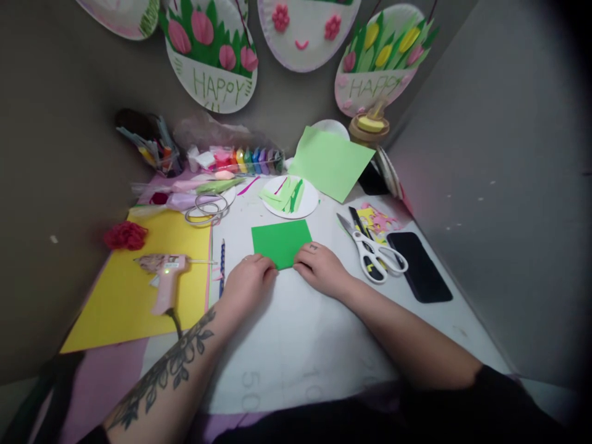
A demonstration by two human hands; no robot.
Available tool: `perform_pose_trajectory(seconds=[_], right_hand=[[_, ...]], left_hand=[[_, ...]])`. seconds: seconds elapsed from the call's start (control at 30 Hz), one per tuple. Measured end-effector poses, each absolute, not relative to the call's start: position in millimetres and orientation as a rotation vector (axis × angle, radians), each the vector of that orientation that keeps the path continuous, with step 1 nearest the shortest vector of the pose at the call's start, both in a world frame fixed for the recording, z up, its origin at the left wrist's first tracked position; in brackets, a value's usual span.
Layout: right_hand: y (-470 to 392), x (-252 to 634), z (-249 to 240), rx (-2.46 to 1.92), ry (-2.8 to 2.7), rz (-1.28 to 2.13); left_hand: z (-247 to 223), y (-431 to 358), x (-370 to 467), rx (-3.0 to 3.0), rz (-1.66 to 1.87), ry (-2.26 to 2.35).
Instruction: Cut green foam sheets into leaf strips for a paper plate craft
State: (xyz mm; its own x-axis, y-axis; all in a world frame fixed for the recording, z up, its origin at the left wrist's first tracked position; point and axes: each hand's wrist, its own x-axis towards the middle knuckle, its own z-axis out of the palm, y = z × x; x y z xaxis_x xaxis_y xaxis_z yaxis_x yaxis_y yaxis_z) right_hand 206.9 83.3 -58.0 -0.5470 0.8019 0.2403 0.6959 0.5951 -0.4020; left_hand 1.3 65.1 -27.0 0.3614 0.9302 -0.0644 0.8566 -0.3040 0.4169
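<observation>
A rectangle of dark green paper (281,240) lies in the middle of the white table in the head view. Its near left corner is pinched by my left hand (252,276), fingers curled. At the near right corner my right hand (319,266) grips it too, fingers bent over the edge. The fingertips partly cover the paper's near edge. Just beyond it sits a white paper plate (309,203) with green paper strips (289,194). White-handled scissors (374,251) lie right of my right hand, and a blue patterned pencil (222,268) left of my left hand.
A pink glue gun (167,283) rests on a yellow sheet (111,302) at left, its cord trailing nearer. A black phone (420,268) lies at right. Behind are a light green sheet (330,160), coloured clay packs (259,160) and a pen holder (166,160). Decorated plates (210,86) hang above.
</observation>
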Motion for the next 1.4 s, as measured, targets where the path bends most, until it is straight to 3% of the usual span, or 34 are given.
perform_pose_trajectory(seconds=[0.4,1.17,1.4], right_hand=[[85.8,212.6,-47.7,-1.569,-2.434,0.352],[85.0,210.4,-45.3,-1.732,-2.445,0.311],[86.7,219.4,-52.6,-1.396,-2.446,0.453]], left_hand=[[-25.8,76.0,-8.3,2.355,0.086,1.637],[-19.8,75.5,-8.3,2.333,-0.045,1.779],[-27.5,74.7,-14.6,2.61,0.004,1.396]])
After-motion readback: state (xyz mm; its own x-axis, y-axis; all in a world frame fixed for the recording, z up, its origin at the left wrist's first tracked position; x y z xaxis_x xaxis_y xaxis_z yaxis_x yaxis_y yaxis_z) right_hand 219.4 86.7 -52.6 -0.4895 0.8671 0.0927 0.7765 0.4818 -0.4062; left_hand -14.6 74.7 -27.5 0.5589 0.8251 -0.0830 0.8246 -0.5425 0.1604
